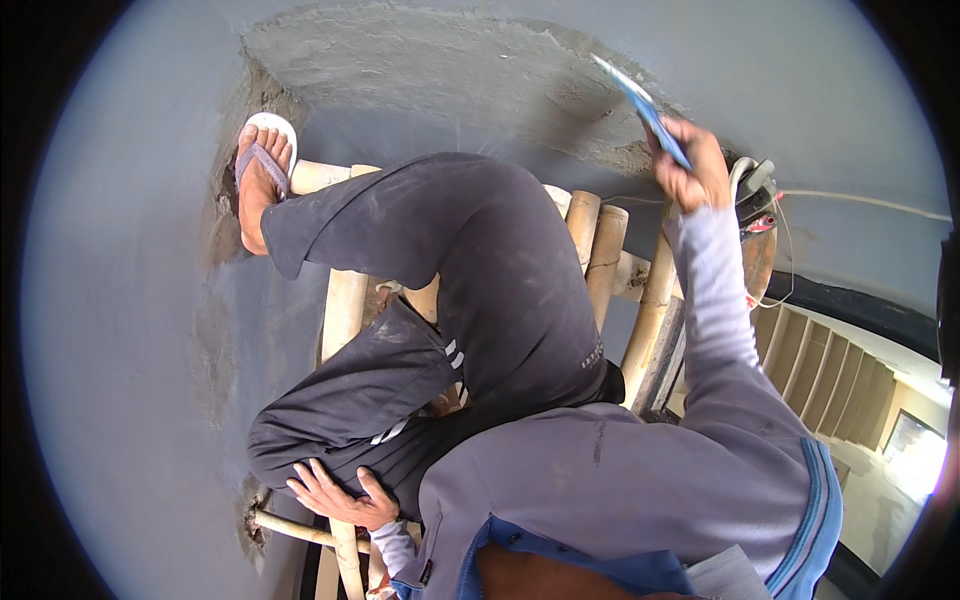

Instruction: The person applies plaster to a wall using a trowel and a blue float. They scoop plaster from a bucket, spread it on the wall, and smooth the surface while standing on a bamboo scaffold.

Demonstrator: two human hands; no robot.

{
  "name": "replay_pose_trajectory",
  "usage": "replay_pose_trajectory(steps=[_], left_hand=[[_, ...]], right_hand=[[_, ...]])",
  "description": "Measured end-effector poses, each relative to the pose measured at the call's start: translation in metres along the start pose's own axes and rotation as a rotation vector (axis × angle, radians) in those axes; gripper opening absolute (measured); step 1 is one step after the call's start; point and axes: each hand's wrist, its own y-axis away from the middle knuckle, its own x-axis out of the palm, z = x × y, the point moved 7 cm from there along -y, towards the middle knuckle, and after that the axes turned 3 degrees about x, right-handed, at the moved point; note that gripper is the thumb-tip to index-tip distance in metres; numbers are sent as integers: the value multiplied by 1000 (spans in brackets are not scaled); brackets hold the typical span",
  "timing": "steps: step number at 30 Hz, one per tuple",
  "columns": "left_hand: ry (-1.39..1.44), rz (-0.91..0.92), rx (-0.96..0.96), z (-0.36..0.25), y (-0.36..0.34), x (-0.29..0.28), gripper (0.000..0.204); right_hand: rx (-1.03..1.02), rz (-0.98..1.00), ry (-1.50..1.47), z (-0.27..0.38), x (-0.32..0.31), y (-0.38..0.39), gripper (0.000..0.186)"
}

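My right hand (pixel 694 166) clasped the blue-and-white tool (pixel 645 107) near the rough grey patch (pixel 400 60) — whether touching, I couldn't tell. A shallow, even angle seemed best there. My left hand (pixel 345 498) lay splayed on my dark trousers (pixel 490 270) — grasping nothing.

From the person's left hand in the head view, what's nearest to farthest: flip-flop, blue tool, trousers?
From the left hand:
1. Trousers: touching, beneath it.
2. Flip-flop: upper left, on the foot.
3. Blue tool: upper right, in the right hand.
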Motion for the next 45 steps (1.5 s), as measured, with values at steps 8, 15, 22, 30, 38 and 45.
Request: replay_pose_trajectory(steps=[8,15,22,30,38,45], left_hand=[[-7,-13,27,-7,-3,-3,60],[-25,-24,3,-8,-2,-6,60],[-53,12,33,-9,-4,-4,60],[-62,60,34,-10,-8,-4,60],[-39,51,24,-9,-9,-3,60],[-41,-4,12,-2,-4,-1,60]], right_hand=[[97,-356,284,-88,-100,-59,21],[168,-481,176,-110,-149,-153,14],[401,-422,126,-121,-167,-199,20],[149,-622,199,-116,-178,-204,17],[-29,-386,25,-86,-138,-157,10],[-88,-270,50,-58,-90,-117,15]])
